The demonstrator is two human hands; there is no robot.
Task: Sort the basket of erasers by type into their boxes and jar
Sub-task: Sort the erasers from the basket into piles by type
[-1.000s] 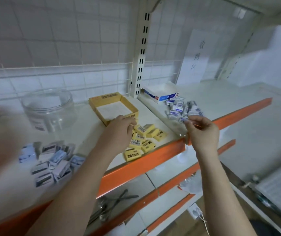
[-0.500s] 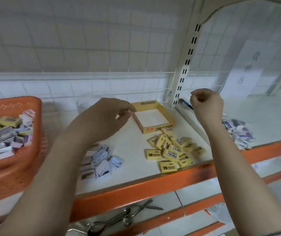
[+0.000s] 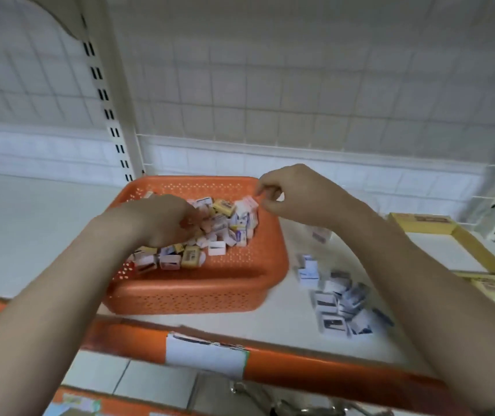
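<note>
On the white shelf, the orange perforated plastic basket of mixed paper-sleeved erasers now sits under both hands, which a moment ago hovered by the yellow cardboard box. Left hand digs in, fingers curled, hold unclear; right hand pinches at the pile's edge, catch uncertain. Another sorting round begins.

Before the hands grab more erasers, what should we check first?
1. Orange basket sits fully on the shelf: ok.
2. Erasers left in the basket: ok, many of mixed types.
3. Left hand reaches the pile: ok, fingers down among the erasers.
4. Right hand free to pick: cannot tell, fingertips pinched together above the basket's right side, too blurred.
5. Yellow box open and close by: ok, on the right.
6. White-and-blue pile kept apart: ok, beside the basket.
</note>
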